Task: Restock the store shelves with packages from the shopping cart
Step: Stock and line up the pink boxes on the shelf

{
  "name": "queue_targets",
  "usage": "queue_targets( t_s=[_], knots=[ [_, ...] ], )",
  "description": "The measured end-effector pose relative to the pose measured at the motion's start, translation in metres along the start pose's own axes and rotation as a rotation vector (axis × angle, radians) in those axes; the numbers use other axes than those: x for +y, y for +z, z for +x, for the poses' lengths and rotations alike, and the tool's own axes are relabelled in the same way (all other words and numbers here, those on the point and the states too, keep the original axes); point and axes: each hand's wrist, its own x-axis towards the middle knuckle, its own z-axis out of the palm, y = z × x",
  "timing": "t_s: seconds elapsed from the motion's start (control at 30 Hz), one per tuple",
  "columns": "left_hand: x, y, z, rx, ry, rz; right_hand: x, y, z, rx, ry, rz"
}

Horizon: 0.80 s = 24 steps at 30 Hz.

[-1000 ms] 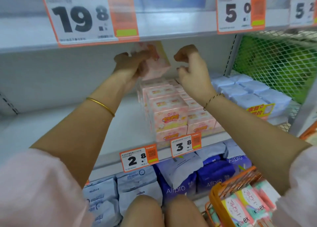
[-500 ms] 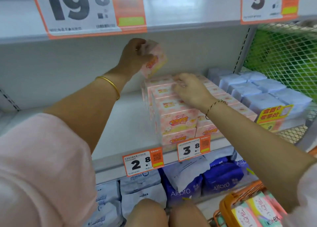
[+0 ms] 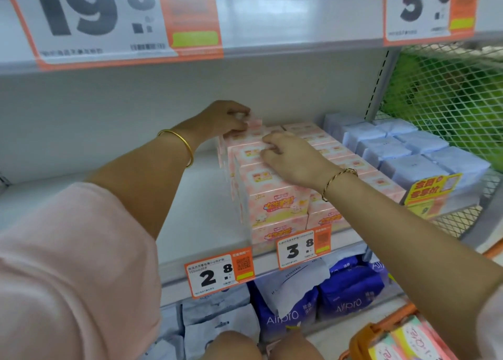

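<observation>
My left hand [image 3: 226,120] grips a small pink package [image 3: 254,122] and holds it at the back of the stacked pink packages [image 3: 275,196] on the middle shelf [image 3: 196,218]. The package is mostly hidden by my fingers. My right hand [image 3: 288,155] rests on top of that stack, its fingers bent against the upper boxes near the back. At the bottom right, the orange shopping cart [image 3: 364,338] holds several pink and green packages [image 3: 408,340].
Pale blue packs [image 3: 402,152] sit right of the pink stack, beside a green mesh panel [image 3: 449,100]. Price tags 2.8 [image 3: 217,275] and 3.8 [image 3: 302,248] hang on the shelf edge. Blue Airpro bags [image 3: 348,294] fill the lower shelf. The upper shelf edge [image 3: 272,13] hangs overhead.
My left hand has lowered the pink package from mid-air down to the back of the stack. My right hand dropped onto the stack's top and stayed there. The view moved closer.
</observation>
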Motion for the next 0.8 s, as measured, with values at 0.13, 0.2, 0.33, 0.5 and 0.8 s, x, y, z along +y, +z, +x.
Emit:
queue_targets(
  t_s=[0.13, 0.2, 0.33, 0.5, 0.8],
  knots=[
    [-0.005, 0.008, 0.001, -0.018, -0.057, -0.024, 0.000, 0.001, 0.001, -0.008, 0.017, 0.001],
    [-0.003, 0.009, -0.002, -0.016, -0.059, 0.015, -0.002, 0.000, 0.000, -0.015, 0.008, -0.010],
    [0.013, 0.006, -0.020, 0.070, -0.037, 0.005, -0.001, -0.009, -0.003, -0.002, 0.005, -0.015],
    [0.061, 0.018, -0.084, 0.360, 0.194, -0.049, 0.004, -0.041, -0.053, 0.193, -0.027, 0.027],
    [0.118, 0.194, -0.271, 0.013, 0.585, -0.006, 0.056, -0.067, -0.249, 0.176, 0.159, 0.023]
  ],
)
